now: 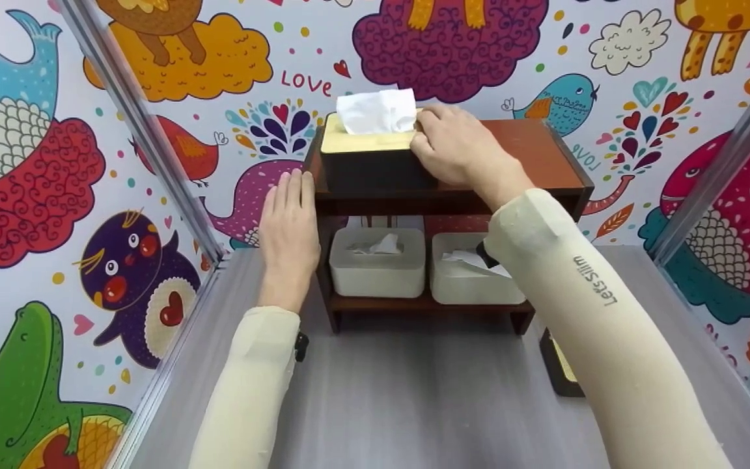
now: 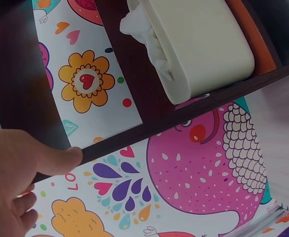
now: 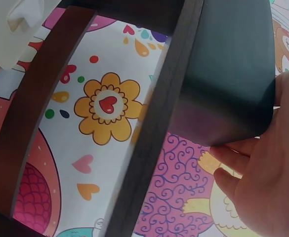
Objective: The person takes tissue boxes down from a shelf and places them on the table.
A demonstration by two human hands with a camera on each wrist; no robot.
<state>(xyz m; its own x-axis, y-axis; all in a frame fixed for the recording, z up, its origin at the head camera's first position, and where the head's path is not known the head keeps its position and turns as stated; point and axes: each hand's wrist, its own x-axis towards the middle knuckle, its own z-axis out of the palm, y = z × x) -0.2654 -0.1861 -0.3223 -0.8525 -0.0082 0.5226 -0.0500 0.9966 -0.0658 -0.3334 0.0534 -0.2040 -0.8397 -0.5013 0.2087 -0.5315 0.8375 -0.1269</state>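
Note:
A black tissue box (image 1: 375, 170) with a yellow lid and a white tissue (image 1: 375, 111) sits on the left part of a brown wooden shelf's top (image 1: 525, 146). My right hand (image 1: 456, 144) grips the right end of this box, its fingers bent round the corner. In the right wrist view, the box's dark side (image 3: 228, 64) stands beside those fingers (image 3: 233, 158). My left hand (image 1: 290, 228) lies along the shelf's left side, fingers straight and pointing away. Its thumb (image 2: 60, 159) touches the front edge of the side panel in the left wrist view.
Two pale tissue boxes, the left one (image 1: 378, 267) and the right one (image 1: 472, 286), stand on the lower shelf board (image 1: 414, 304). Another black box (image 1: 558, 371) is on the grey floor at right, partly behind my right sleeve. Cartoon-printed walls (image 1: 310, 39) surround the shelf.

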